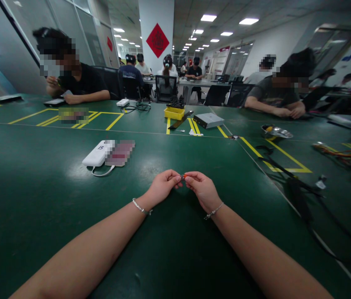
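Just above the green table (101, 216), both hands meet around a small piece with an orange end and a dark metallic part (183, 177). It is too small for me to tell its kind. My left hand (164, 185) pinches the metallic side between thumb and forefinger. The orange end sits in the pinch of my right hand (203, 189), with the fingertips of both hands almost touching. Fingers hide much of the piece.
A white power bank (98, 153) with a cable lies left, beside a blurred card-like object (121, 153). Farther off are a yellow bin (174, 112), a grey box (208, 120) and a metal dish (276, 132). Black cables (300, 199) lie right. Co-workers sit across the table.
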`<state>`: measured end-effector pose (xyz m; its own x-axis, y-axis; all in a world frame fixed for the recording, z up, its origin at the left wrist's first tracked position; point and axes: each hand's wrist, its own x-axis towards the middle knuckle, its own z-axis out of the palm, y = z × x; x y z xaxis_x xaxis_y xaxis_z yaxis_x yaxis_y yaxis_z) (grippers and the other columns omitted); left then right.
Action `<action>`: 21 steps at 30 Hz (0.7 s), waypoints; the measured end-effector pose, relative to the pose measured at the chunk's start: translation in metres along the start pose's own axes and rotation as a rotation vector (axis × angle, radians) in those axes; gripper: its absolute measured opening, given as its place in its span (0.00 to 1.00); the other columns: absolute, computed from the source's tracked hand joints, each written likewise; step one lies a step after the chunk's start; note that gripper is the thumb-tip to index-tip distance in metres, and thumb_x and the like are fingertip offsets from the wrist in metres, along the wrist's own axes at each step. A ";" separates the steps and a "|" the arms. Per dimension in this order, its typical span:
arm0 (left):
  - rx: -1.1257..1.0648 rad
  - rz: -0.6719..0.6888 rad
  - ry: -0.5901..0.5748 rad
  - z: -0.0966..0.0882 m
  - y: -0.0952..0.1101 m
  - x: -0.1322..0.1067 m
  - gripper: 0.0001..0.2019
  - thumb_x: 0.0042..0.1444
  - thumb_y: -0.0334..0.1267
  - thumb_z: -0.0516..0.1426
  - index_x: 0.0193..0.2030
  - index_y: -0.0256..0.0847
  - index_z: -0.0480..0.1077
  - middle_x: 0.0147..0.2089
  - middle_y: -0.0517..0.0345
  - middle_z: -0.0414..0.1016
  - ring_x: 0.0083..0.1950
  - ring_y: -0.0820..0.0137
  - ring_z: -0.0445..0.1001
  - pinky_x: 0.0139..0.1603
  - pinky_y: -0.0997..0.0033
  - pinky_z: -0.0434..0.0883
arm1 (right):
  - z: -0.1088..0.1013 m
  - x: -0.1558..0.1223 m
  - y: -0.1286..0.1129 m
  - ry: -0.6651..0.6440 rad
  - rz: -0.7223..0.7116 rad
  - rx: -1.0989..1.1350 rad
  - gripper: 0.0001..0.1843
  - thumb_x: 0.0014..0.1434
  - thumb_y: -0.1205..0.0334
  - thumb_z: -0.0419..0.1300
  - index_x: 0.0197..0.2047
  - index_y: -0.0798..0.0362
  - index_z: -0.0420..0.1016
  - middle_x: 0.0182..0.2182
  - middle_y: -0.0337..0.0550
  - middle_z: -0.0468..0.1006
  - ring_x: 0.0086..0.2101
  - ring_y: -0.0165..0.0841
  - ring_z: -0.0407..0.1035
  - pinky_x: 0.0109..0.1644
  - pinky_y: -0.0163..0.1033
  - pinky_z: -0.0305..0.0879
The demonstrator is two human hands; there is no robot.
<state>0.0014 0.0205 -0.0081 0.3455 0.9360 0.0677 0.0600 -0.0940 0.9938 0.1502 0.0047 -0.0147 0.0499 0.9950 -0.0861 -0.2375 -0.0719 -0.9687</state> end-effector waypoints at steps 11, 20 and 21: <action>-0.114 0.059 -0.084 0.001 -0.007 0.001 0.10 0.53 0.32 0.53 0.43 0.36 0.64 0.32 0.56 0.75 0.33 0.73 0.73 0.36 0.72 0.68 | -0.001 0.002 0.004 0.007 -0.027 -0.032 0.14 0.41 0.57 0.65 0.32 0.55 0.76 0.26 0.42 0.77 0.28 0.31 0.69 0.38 0.40 0.63; -0.034 0.033 0.015 0.001 -0.006 -0.001 0.08 0.53 0.35 0.54 0.40 0.37 0.63 0.31 0.55 0.76 0.31 0.73 0.73 0.35 0.71 0.68 | 0.000 -0.002 0.000 -0.015 -0.018 -0.066 0.18 0.46 0.52 0.61 0.37 0.54 0.78 0.30 0.45 0.78 0.30 0.31 0.68 0.36 0.39 0.62; -0.040 0.029 0.025 0.000 -0.006 -0.001 0.07 0.53 0.35 0.54 0.38 0.37 0.62 0.31 0.55 0.76 0.30 0.73 0.73 0.34 0.71 0.68 | 0.000 -0.002 0.000 -0.027 -0.024 -0.077 0.19 0.46 0.52 0.61 0.38 0.54 0.78 0.30 0.45 0.78 0.30 0.31 0.68 0.37 0.39 0.62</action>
<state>0.0012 0.0201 -0.0138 0.3234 0.9412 0.0981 0.0131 -0.1081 0.9940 0.1504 0.0026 -0.0143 0.0282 0.9979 -0.0576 -0.1614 -0.0523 -0.9855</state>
